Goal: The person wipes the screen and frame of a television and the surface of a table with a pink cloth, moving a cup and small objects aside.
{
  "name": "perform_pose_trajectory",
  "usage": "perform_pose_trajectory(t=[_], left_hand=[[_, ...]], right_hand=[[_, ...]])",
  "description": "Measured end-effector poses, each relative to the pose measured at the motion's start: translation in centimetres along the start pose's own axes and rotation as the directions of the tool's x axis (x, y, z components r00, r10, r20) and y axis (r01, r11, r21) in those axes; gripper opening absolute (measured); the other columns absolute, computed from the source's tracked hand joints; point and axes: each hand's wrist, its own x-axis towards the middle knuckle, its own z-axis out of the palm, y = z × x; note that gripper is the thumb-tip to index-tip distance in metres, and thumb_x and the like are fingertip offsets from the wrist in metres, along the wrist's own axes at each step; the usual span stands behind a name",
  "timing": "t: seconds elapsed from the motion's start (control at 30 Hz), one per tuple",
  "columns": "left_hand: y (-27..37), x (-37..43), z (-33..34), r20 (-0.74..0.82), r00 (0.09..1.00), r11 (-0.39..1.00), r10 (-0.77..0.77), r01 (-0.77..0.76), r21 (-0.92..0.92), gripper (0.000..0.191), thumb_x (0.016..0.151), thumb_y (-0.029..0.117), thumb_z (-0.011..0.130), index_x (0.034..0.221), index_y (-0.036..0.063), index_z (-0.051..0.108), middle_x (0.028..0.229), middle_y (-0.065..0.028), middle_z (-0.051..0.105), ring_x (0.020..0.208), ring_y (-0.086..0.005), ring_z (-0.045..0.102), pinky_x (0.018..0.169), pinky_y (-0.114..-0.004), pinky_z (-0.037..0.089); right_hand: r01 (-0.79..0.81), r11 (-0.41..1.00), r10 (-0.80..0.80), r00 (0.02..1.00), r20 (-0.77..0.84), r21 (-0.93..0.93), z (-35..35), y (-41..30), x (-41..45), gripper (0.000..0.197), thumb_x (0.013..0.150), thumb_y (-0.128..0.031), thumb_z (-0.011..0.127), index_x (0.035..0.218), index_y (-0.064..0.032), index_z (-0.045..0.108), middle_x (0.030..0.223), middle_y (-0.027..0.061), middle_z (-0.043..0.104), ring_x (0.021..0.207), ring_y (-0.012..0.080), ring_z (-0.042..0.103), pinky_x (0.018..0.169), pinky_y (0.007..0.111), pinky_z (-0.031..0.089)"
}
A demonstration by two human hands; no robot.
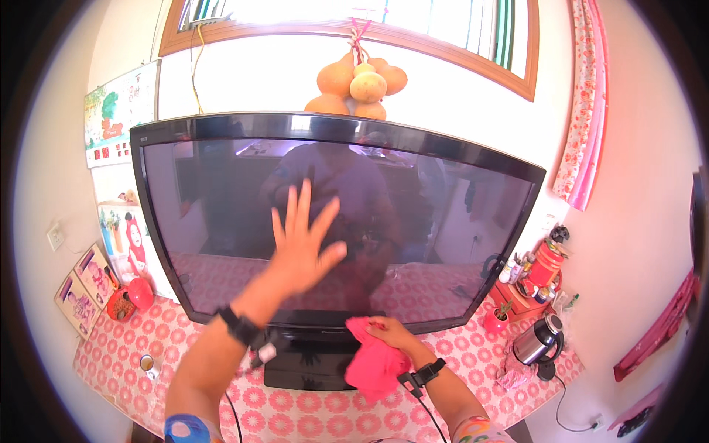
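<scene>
A large black flat-screen television stands on a table covered with a pink-and-white patterned tablecloth. My left hand is spread over the middle of the screen, fingers apart and holding nothing; whether it touches the glass I cannot tell. My right hand grips a bright pink cloth at the television's lower frame, and the cloth hangs down over the right side of the black stand. Dark straps with attached cables circle both wrists. The screen reflects a person and the tablecloth.
Gourds hang behind the television's top edge. A steel kettle, a small potted plant and a red box with bottles stand at right. At left are a cup, a red bowl and a picture frame.
</scene>
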Motion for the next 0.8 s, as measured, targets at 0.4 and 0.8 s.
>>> perform_pose_trajectory(t=[0.4,0.8], left_hand=[[-2.3,-14.4,-0.8,-0.012,0.952,0.681,-0.305,0.21,-0.701,0.082,0.066,0.013,0.075,0.136,0.0047,0.033,0.129,-0.0197,0.038,0.12,-0.0357,0.04,0.104,-0.043,0.031],[-10.2,5.7,-18.6,-0.48,0.842,0.907,0.245,-0.025,0.42,0.072,0.068,-0.007,0.054,0.13,0.0282,0.049,0.143,-0.0171,0.031,0.125,-0.0359,0.039,0.098,-0.045,0.036]], right_hand=[[0.475,0.875,-0.465,0.878,-0.117,0.093,5.8,-23.7,2.2,0.032,0.094,-0.026,0.051,0.113,-0.0003,0.057,0.109,0.0081,0.061,0.099,0.0171,0.056,0.087,0.031,0.043],[-0.007,0.435,-0.818,0.414,-0.399,-0.9,-8.5,-36.4,12.6,0.04,0.088,-0.035,0.051,0.118,-0.0085,0.055,0.119,0.0109,0.053,0.115,0.0283,0.046,0.097,0.051,0.033]])
